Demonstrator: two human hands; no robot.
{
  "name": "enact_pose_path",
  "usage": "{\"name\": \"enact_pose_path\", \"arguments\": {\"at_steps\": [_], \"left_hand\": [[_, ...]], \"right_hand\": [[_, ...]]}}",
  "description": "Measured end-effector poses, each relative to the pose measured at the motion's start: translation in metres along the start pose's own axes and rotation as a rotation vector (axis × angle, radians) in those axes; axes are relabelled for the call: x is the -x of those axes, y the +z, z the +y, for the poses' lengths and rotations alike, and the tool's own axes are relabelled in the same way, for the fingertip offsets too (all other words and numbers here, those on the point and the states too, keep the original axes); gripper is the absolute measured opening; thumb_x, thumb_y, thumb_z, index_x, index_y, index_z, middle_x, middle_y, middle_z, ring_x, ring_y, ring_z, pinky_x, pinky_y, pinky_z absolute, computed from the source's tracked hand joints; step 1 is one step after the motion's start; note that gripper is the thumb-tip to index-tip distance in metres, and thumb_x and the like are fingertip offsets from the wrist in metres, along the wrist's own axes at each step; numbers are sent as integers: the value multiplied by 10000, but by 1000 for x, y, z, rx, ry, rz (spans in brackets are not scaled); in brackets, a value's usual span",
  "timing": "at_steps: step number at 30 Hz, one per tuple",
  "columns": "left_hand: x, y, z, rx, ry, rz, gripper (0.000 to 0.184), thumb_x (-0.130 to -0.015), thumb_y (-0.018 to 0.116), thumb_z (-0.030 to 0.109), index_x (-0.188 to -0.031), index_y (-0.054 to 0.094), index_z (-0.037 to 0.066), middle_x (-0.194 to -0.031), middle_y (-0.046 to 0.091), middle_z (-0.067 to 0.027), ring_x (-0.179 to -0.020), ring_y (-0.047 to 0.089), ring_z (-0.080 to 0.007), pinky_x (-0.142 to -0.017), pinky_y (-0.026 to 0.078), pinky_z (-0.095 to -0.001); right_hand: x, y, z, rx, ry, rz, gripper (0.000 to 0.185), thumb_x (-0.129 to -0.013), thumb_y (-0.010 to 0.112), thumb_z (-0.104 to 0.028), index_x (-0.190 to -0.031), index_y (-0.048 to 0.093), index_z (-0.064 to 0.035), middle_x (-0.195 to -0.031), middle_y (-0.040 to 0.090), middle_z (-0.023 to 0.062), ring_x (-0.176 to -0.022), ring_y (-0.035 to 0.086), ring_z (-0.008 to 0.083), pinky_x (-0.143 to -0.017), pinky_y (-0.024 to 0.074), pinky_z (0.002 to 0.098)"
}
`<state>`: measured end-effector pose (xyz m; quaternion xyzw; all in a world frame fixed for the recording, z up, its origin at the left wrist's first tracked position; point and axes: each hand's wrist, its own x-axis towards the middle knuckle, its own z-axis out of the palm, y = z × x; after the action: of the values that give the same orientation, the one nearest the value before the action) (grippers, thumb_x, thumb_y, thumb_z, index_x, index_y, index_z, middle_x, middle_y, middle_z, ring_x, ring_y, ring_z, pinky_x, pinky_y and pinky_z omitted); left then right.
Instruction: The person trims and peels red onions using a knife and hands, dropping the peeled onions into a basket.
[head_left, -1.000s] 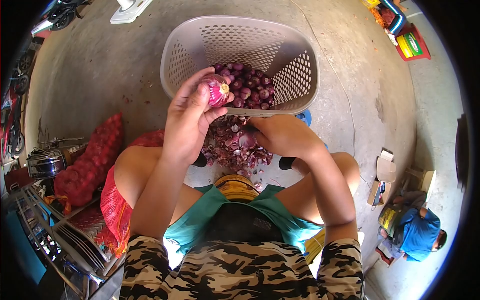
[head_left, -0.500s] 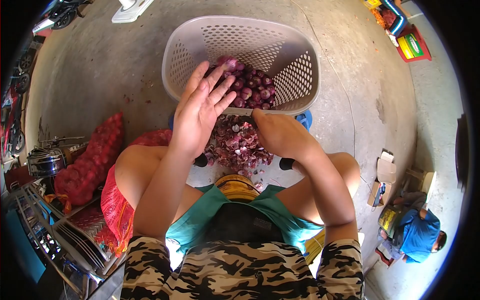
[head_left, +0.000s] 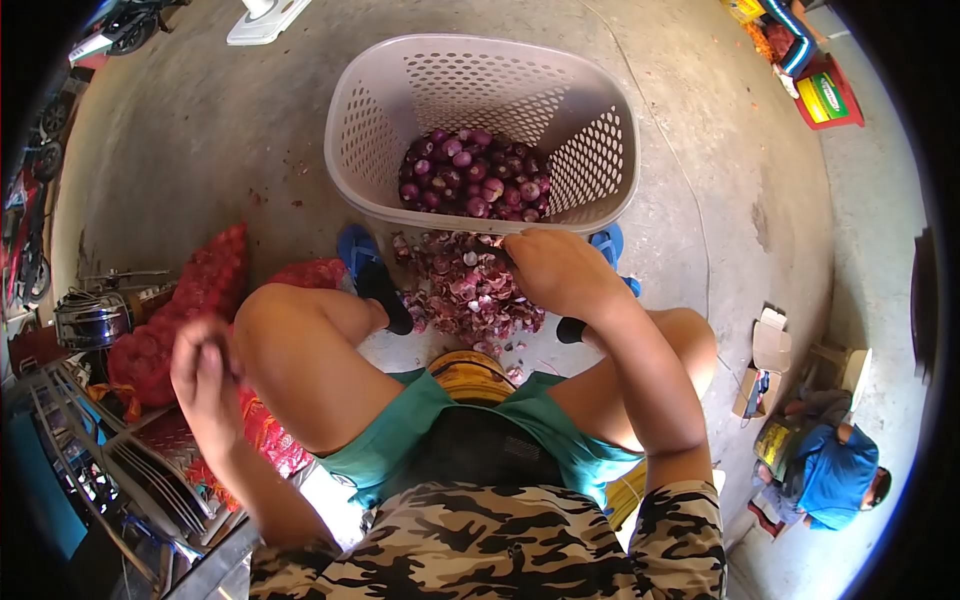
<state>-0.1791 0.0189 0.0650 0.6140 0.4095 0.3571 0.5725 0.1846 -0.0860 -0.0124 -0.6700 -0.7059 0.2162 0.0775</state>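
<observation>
My left hand (head_left: 207,375), slightly blurred, is over on the left by a red mesh sack (head_left: 180,320), beside my knee. Its fingers are curled, with something dark among them that I cannot make out. In front of me, just below the near rim of a grey plastic basket (head_left: 480,50), my right hand (head_left: 560,270) is closed. A small dark piece shows at its fingertips; its kind is unclear. Red onions (head_left: 475,175) lie in the bottom of the basket. Onion skins (head_left: 470,290) are heaped on the floor between my feet.
More red mesh sacking (head_left: 265,430) lies by my left leg. A metal rack (head_left: 130,480) stands at lower left. A person in a blue shirt (head_left: 840,475) sits at right near an open cardboard box (head_left: 765,360). A red tub (head_left: 830,95) stands at upper right.
My left hand has swung from above the basket, where it was spread open, down and left to the sack. A purple onion below it now lies among the others. My right hand has barely moved.
</observation>
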Motion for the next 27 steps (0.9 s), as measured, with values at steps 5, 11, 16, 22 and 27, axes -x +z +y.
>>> {"name": "enact_pose_path", "arguments": {"at_steps": [5,11,16,22,27], "left_hand": [[97,-57,-23,-141,-904,-338,263,-909,513,269,-885,578,15,-633,557,-41,-542,582,-127,-452,412,-234],[140,-91,-89,-789,-1256,-54,301,-891,508,271,-987,605,3,-751,653,-114,-638,638,-203,-544,480,-341],[122,-112,-148,-1191,-446,182,366,-817,570,252,-1131,567,65,-746,639,-129,-716,638,-278,-634,488,-408],[98,-97,-169,-1653,-109,15,472,-811,568,300,-1221,515,71,-1028,601,-172,-946,582,-321,-819,455,-413],[98,-117,-191,-1690,11,-97,486,-825,558,322,-1228,505,56,-1144,581,-192,-1051,558,-331,-894,439,-410]], "right_hand": [[2,5,2,-39,41,102,177,-787,475,-35,-939,547,22,-795,621,203,-821,606,362,-718,482,456],[-1,-6,-1,-47,126,-89,207,-793,465,-30,-977,551,12,-800,635,218,-799,626,373,-684,488,462],[-2,-12,-5,-5,77,-45,212,-806,450,-56,-974,569,-4,-767,639,204,-777,633,365,-664,489,463],[-3,-14,-6,-6,63,-82,226,-801,458,-64,-987,576,-12,-763,639,201,-769,634,361,-664,487,467],[-3,-10,-4,7,66,-102,235,-795,466,-66,-998,575,-18,-761,638,204,-763,632,367,-666,487,469]]}}
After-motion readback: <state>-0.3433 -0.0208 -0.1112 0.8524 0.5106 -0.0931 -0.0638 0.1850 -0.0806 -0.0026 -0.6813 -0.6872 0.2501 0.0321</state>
